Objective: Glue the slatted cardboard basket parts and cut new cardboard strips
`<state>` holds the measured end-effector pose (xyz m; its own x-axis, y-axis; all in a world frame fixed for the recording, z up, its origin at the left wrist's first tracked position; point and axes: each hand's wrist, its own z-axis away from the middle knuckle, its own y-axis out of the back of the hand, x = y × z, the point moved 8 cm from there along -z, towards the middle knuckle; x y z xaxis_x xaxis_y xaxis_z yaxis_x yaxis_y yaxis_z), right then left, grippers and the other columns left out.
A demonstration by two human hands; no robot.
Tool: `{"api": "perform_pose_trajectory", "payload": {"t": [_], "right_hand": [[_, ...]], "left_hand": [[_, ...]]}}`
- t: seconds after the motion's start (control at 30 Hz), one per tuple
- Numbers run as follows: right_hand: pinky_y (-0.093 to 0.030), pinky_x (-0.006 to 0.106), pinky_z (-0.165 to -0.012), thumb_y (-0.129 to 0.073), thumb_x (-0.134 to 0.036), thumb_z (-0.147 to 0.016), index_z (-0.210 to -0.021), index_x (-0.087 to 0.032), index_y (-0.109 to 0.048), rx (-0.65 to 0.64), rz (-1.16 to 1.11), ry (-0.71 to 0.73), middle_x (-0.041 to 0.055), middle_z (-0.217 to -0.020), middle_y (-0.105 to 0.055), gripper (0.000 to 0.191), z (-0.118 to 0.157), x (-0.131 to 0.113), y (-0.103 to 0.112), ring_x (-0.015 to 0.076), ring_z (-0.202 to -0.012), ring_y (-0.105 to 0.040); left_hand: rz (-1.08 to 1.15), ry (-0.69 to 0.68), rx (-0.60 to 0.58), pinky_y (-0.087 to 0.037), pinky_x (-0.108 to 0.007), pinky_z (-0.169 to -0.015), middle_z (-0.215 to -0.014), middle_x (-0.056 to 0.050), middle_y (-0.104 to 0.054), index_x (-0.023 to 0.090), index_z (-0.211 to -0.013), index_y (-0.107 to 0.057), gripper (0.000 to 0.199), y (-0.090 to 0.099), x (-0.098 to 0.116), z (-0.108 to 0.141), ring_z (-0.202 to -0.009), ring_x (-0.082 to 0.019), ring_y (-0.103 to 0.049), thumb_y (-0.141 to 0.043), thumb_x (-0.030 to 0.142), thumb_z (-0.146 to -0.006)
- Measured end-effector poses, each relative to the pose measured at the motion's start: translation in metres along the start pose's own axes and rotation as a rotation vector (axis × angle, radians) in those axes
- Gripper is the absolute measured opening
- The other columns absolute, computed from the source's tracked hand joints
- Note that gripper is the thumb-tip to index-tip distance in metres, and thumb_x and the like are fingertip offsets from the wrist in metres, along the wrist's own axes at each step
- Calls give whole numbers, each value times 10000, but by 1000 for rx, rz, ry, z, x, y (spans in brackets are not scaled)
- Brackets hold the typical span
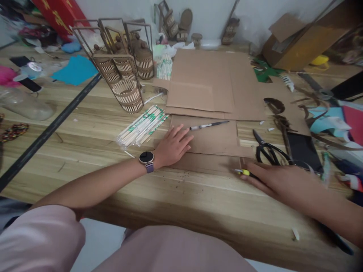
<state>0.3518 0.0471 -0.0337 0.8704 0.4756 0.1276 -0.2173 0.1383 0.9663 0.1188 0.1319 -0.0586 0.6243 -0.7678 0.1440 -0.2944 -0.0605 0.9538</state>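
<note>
My left hand [175, 146] lies flat with its fingers spread on a piece of cardboard [218, 139], a watch on its wrist. A black-and-clear pen [210, 125] rests on the same cardboard just past my fingertips. In front of it is a narrow cardboard strip [204, 162] along the near side. My right hand [266, 175] is closed around a yellow utility knife [244, 172]. The knife's blade points left, over the right end of the strip; I cannot tell whether it touches. Black-handled scissors [268, 149] lie just beyond my right hand.
Wrapped chopsticks [143, 126] lie left of the cardboard. Behind them stand several small bamboo baskets [129, 94] with tall handles. Stacked cardboard sheets [204, 83] fill the middle back. A phone [304, 151] lies at right, and a cardboard box [306, 37] stands behind.
</note>
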Motion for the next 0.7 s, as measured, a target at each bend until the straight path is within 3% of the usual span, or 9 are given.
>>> {"api": "perform_pose_trajectory", "payload": {"t": [0.13, 0.23, 0.33, 0.47, 0.7], "right_hand": [[-247, 276, -479, -329, -449, -1048, -940, -210, -618, -1, -74, 151, 46, -776, -734, 389, -36, -50, 21, 182, -591, -664], [-164, 290, -479, -395, -400, -1036, -955, -204, -621, -12, -63, 183, 38, -841, -750, 310, -64, -85, 31, 165, -609, -661], [-137, 300, -473, -430, -363, -1023, -979, -198, -639, -68, -45, 195, 37, -855, -760, 270, -85, -109, 34, 164, -620, -660], [-133, 298, -458, -393, -341, -1024, -997, -183, -651, -79, -25, 217, 53, -798, -741, 303, -98, -121, 35, 178, -605, -655], [-127, 293, -475, -381, -313, -1033, -1044, -166, -651, -151, -2, 244, 70, -899, -766, 308, -101, -121, 34, 190, -701, -711]], "left_hand": [[18, -17, -23, -280, -582, -1216, -1521, -192, -491, 108, -1396, -564, 460, 4, -5, -8, -1470, -351, -368, -363, 359, -1067], [42, -84, -27, -272, -554, -1225, -1547, -194, -462, 111, -1414, -544, 475, 7, -5, -15, -1486, -327, -352, -348, 379, -1073], [54, -145, -90, -263, -537, -1229, -1590, -200, -405, 123, -1441, -516, 507, -2, -2, -18, -1508, -313, -323, -380, 434, -1064], [35, -156, -144, -244, -507, -1237, -1629, -201, -338, 120, -1477, -486, 555, -13, 1, -16, -1520, -311, -300, -418, 469, -1050], [-23, -150, -165, -267, -547, -1210, -1629, -153, -361, 151, -1500, -476, 602, -11, 5, -16, -1500, -371, -304, -398, 531, -1039]]}}
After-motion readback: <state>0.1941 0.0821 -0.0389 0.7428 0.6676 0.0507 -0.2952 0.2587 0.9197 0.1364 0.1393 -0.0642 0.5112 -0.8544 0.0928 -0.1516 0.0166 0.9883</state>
